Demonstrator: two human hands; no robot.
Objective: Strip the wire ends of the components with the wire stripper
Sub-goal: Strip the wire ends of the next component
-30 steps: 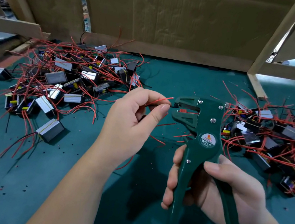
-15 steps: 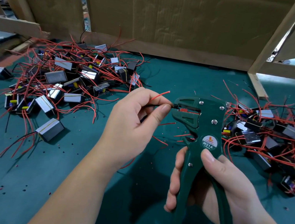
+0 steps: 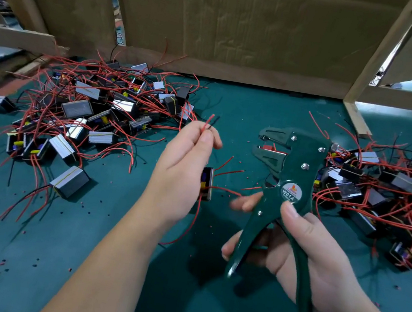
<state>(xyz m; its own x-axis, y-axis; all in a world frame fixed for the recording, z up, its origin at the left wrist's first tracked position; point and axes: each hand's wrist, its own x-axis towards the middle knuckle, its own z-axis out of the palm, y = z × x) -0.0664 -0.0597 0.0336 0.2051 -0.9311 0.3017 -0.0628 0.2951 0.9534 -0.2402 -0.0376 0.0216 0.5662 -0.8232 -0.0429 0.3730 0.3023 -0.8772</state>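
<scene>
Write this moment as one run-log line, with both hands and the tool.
left hand: pinches wire ends, component beside palm | right hand: grips wire stripper | jaws: open, apart from wire ends

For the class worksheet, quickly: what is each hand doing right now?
Left hand: pinches wires, one red and one black.
Right hand: grips the stripper by its handles.

Wire stripper [image 3: 297,155]: glossy dark-green finish, shiny bare-metal rivets [image 3: 304,166], glossy round label. Desk [image 3: 100,260]: matt teal mat, speckled with plastic bits. Components [image 3: 69,182]: black plastic bodies, smooth silvery metal faces. Red wires [image 3: 226,190]: smooth plastic insulation. Cardboard [image 3: 249,21], top of frame: matt brown, creased. Wooden battens [image 3: 383,49]: pale, unfinished.
</scene>
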